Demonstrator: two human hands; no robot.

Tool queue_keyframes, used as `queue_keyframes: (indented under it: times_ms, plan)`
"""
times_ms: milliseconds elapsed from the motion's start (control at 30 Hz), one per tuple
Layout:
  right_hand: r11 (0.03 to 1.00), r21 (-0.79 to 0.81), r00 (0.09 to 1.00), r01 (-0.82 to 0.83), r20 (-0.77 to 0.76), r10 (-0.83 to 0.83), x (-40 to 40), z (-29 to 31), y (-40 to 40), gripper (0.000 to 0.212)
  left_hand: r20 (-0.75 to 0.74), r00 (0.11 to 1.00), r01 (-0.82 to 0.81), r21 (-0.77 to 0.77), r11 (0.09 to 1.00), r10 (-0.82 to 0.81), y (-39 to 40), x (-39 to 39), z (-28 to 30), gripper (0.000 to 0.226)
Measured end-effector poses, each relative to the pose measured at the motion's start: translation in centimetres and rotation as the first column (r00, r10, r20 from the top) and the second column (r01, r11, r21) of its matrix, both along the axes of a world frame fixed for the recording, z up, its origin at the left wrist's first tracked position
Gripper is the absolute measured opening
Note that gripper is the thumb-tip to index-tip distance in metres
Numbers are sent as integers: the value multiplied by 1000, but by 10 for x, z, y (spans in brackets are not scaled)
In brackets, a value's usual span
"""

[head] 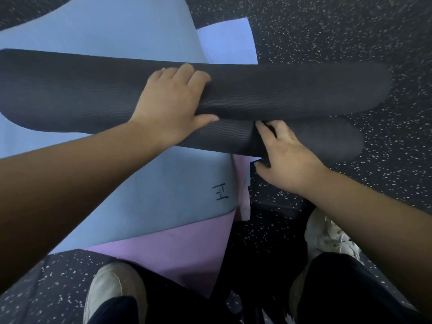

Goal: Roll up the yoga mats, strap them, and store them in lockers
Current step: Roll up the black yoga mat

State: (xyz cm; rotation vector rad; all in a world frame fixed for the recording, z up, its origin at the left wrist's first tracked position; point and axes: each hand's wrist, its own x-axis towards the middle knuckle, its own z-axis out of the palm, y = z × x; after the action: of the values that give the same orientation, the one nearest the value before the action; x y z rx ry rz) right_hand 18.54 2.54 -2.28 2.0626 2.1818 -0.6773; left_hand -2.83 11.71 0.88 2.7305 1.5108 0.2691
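Rolled dark yoga mat [304, 90] — left hand [173, 101] curled over it, right hand [287, 157] pinching a black strap [259, 139].

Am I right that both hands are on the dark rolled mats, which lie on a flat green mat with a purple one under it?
Not quite. The head view shows the flat mat is light blue, not green. The rest holds: the left hand and right hand are on the dark rolled mats, and a purple mat lies underneath.
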Motion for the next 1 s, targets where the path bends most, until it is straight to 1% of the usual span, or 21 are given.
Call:
queue_keyframes:
  times_ms: [67,167,233,267,400,500,633,767,833,933,1000]
  plan:
    - [999,34,1000,8,-12,-7,0,0,2,78,2,1000,-5,14,1000,5,3,1,2,67]
    - [996,84,996,-19,85,12,-1,2,5,74,11,1000,-1,44,999,1,6,0,4,63]
    - [996,86,988,-10,154,-4,-3,2,5,76,19,1000,0,51,999,-1,5,0,5,62]
    - [997,74,987,2,163,-14,-3,1,5,78,19,1000,0,48,999,-1,5,1,6,63]
    - [999,14,993,42,113,-43,-6,-2,0,85,0,1000,3,17,1000,-3,4,2,4,63]
    - [997,-52,996,54,78,-50,-5,-3,-4,85,-18,1000,-7,5,1000,7,5,0,4,62]
    - [997,-6,992,71,106,-70,-4,-2,-1,81,-6,1000,-11,4,1000,11,5,1,5,62]
    - [994,-48,991,99,97,-94,-9,-2,2,82,-11,1000,-10,-4,1000,10,5,0,5,61]
    - [991,-67,991,112,78,-106,-10,-4,2,80,-21,1000,-10,-9,1000,10,5,-2,3,61]
    - [992,-88,992,90,92,-82,-5,-8,0,67,-19,1000,-13,-16,1000,13,4,-3,2,60]
    - [990,-99,990,97,112,-86,0,-7,2,68,-8,1000,-11,-23,1000,11,3,-2,2,60]
